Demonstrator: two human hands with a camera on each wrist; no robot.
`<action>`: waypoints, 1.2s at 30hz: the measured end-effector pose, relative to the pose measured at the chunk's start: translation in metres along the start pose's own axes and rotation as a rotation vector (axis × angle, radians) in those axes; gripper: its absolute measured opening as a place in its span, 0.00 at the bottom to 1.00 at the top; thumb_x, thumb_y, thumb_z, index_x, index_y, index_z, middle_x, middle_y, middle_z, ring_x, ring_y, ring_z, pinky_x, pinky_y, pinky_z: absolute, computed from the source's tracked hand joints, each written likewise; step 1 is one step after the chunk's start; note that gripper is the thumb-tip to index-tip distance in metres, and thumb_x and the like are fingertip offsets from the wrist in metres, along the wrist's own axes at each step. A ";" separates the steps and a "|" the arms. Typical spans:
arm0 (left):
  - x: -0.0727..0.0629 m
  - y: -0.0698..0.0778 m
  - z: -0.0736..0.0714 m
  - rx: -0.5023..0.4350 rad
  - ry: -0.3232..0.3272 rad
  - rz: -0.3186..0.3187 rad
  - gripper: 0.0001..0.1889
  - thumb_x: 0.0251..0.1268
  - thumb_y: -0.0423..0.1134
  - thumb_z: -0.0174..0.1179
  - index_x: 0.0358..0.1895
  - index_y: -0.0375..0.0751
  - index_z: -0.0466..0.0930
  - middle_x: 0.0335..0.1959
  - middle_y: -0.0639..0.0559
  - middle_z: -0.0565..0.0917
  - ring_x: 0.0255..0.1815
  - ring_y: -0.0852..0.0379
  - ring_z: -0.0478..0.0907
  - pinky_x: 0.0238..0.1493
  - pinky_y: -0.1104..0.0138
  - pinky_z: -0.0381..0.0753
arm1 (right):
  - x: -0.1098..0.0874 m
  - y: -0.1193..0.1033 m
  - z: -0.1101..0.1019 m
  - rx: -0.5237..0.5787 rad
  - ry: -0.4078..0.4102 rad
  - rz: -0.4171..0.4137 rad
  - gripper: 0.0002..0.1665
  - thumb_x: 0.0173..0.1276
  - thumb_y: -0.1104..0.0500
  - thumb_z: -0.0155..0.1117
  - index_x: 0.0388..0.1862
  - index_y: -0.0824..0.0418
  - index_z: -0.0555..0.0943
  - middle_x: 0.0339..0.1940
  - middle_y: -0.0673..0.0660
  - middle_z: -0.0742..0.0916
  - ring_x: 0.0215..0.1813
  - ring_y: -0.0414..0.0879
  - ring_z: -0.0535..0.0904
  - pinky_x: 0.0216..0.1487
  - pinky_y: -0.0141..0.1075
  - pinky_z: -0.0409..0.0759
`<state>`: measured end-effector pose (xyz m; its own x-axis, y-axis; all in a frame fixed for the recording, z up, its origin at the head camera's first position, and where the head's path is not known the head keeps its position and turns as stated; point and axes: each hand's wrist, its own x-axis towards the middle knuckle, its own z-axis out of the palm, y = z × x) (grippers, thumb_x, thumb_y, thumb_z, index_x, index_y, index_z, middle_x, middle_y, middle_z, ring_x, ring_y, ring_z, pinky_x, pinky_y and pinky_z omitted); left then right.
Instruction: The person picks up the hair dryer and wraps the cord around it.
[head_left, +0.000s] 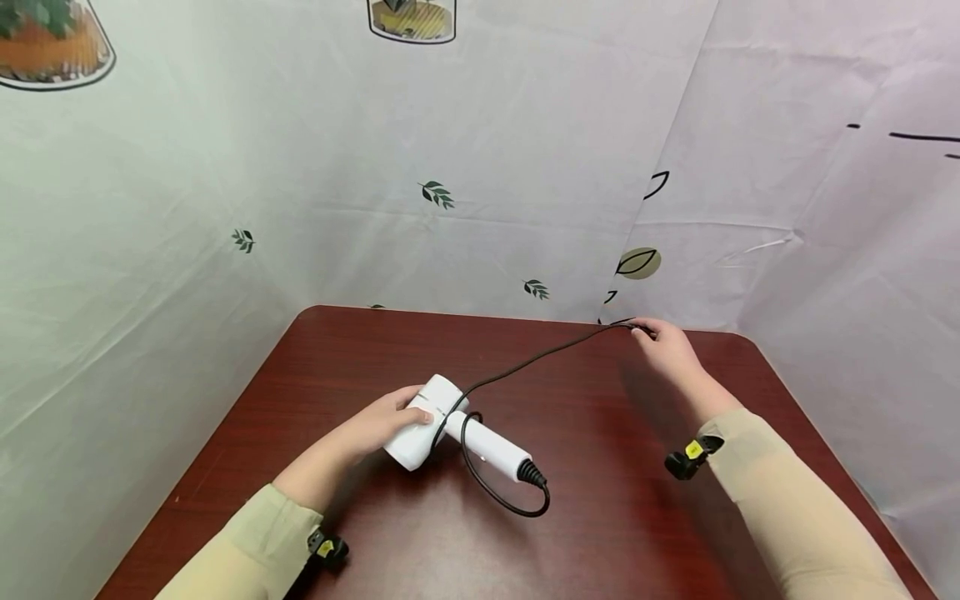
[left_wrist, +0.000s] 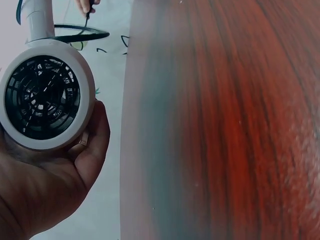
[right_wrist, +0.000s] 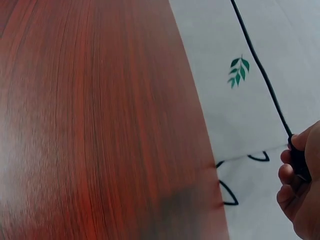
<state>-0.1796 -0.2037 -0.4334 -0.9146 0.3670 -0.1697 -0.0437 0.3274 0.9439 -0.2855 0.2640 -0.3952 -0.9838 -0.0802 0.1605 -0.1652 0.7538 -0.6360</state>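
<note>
A white hair dryer (head_left: 491, 446) is held over the table by my left hand (head_left: 386, 423), which grips its barrel. Its handle points toward the lower right in the head view. In the left wrist view the round dark intake grille (left_wrist: 42, 97) faces the camera, with fingers curled round the housing. From the handle's end the black cord (head_left: 540, 357) loops back past the barrel and stretches to the right. My right hand (head_left: 670, 348) grips the cord's far end; in the right wrist view the fingers wrap a thicker black piece, the plug end (right_wrist: 299, 162), mostly hidden.
The dark red wooden table (head_left: 600, 517) has its back edge close to a white sheet wall (head_left: 525, 150) printed with leaves. Side sheets stand along the left and right. A small black wrist camera (head_left: 693, 457) sits on the right sleeve.
</note>
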 end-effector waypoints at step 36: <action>-0.012 0.005 -0.010 0.234 -0.237 0.065 0.35 0.57 0.44 0.63 0.71 0.40 0.69 0.40 0.48 0.82 0.32 0.54 0.80 0.36 0.63 0.80 | -0.010 0.052 -0.018 -0.151 0.156 0.149 0.25 0.79 0.47 0.50 0.58 0.66 0.79 0.57 0.71 0.81 0.56 0.66 0.76 0.51 0.58 0.74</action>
<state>-0.1729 -0.2152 -0.4239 -0.7925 0.5766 -0.1986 0.1298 0.4777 0.8689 -0.2828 0.3156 -0.4158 -0.9718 0.1316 0.1954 0.0045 0.8396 -0.5431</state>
